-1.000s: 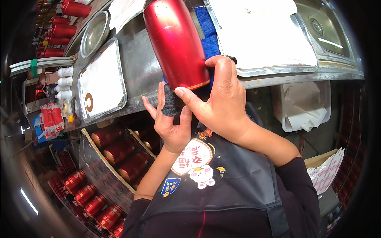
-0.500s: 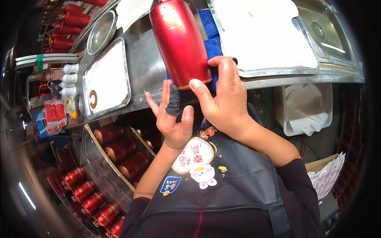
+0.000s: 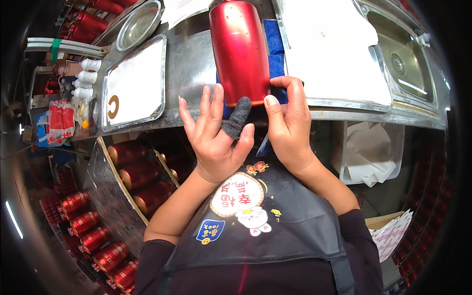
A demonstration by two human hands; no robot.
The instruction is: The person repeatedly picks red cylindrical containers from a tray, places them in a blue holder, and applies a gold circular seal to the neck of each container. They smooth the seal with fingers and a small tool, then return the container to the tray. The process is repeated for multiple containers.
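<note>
A large glossy red bottle (image 3: 240,54) lies on its side on a blue towel (image 3: 275,37), its gold-rimmed end toward me. At that end's right edge, my right hand (image 3: 289,125) is closed, its bent index finger and thumb against the bottle. My left hand (image 3: 214,130) is open beside the same end, with most fingers spread. A dark grey knitted finger sleeve (image 3: 237,120) covers its index finger, whose tip is at the rim. The bottle's far end is cut off by the picture's top edge.
White-covered metal trays flank the bottle, one left (image 3: 135,81) and one right (image 3: 329,59). A sink (image 3: 400,64) is at the far right, a round metal dish (image 3: 139,24) at the back left. Below the bench are a crate of red bottles (image 3: 147,174) and a white bin (image 3: 373,152).
The view has shifted, so the bench sits differently in the picture. My left index fingertip has come up to the bottle's rim. My right thumb has moved from the bottle's end to its right edge.
</note>
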